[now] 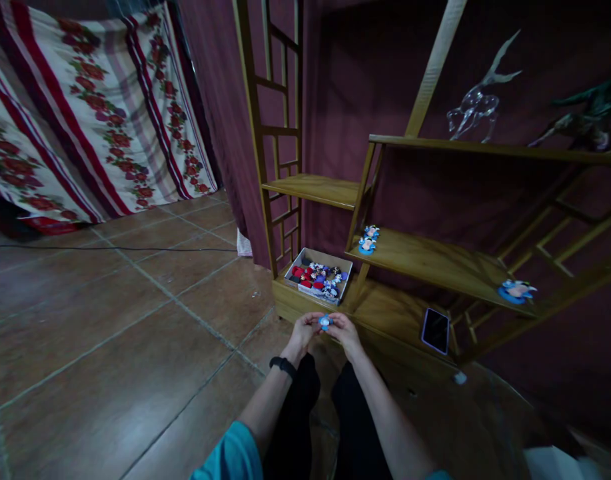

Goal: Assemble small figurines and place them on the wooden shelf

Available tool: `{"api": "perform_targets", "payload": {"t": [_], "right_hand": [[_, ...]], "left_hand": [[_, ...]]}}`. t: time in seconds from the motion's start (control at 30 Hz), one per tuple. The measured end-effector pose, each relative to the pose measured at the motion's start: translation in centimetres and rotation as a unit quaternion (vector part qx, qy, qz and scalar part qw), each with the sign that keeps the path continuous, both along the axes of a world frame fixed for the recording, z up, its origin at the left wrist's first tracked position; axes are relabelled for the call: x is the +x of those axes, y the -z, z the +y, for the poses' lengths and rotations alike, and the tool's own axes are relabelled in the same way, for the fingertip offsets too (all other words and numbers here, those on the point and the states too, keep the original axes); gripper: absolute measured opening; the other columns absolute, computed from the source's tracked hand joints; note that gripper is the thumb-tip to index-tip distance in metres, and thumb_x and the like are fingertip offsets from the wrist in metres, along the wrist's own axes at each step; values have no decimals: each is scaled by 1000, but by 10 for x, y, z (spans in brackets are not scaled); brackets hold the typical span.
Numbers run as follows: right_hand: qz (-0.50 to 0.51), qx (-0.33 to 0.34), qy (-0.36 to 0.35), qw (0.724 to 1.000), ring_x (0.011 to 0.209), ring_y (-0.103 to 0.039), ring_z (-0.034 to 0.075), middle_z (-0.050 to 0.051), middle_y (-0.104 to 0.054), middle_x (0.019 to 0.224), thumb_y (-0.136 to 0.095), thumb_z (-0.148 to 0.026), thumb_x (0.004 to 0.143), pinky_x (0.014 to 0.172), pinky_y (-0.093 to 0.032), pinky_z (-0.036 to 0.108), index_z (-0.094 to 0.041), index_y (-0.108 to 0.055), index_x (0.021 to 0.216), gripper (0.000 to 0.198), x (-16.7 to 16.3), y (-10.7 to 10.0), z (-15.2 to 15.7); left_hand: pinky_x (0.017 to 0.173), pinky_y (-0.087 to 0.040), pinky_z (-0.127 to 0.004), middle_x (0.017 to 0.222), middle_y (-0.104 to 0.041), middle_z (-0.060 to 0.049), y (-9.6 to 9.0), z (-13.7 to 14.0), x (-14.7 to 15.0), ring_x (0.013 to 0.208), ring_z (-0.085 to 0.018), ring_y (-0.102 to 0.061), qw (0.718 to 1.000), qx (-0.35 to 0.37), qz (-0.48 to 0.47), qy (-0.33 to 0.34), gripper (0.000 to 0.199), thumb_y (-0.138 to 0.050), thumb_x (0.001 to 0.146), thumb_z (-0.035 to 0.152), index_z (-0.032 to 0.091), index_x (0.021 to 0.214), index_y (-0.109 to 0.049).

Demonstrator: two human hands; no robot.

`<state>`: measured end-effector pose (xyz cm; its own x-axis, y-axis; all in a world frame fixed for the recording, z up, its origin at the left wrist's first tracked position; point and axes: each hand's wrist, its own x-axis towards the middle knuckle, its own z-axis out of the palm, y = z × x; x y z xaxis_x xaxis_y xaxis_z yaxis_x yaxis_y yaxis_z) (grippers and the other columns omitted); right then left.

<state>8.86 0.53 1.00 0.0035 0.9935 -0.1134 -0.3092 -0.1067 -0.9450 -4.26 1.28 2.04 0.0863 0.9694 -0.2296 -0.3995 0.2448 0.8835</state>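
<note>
Between my two hands is a small blue-and-white figurine. The fingers of my left hand grip its left side, and those of my right hand grip its right side. Both hands are in front of the low shelf unit, just below an open box filled with small red, white, purple and dark figurines. Similar figurines on blue bases stand on the middle shelf: a pair at its left end, the nearer one in front of the other, and one figurine at the right end.
A tablet or phone with a dark screen leans at the right of the bottom board. A clear deer ornament and a dark sculpture stand on the top shelf. A cable crosses the tiled floor; a floral cloth hangs behind.
</note>
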Motion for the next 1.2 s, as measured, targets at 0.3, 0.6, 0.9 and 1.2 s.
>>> {"api": "perform_targets", "payload": {"t": [0.3,0.6,0.9,1.2], "right_hand": [[0,-15,34,999,73,-64,17,2,-68,84,-75,-37,53,68,-51,31,-19,-63,85,39,5,-1,-12],[27,-42,42,998,71,-65,16,4,-69,84,-74,-37,56,68,-52,31,-19,-65,87,37,20,-1,-23],[58,-58,41,996,65,-64,14,2,-69,77,-75,-31,55,67,-51,30,-18,-65,85,35,21,-1,-21],[50,-66,48,995,70,-63,13,1,-66,81,-76,-25,51,68,-50,28,-18,-62,83,36,21,1,-18]], "left_hand": [[67,-49,-26,73,-69,-9,7,1,0,65,-14,-63,996,-31,-46,70,25,-79,54,13,10,77,-70],[73,-47,-25,81,-70,-11,1,0,4,71,-15,-65,987,-56,-70,130,36,-79,54,7,8,89,-70],[69,-47,-23,76,-69,-8,9,2,7,68,-13,-64,991,-42,-74,100,37,-78,54,6,10,88,-66],[62,-48,-22,75,-68,-7,19,4,10,63,-12,-63,995,-37,-47,86,43,-79,52,5,11,91,-63]]}}
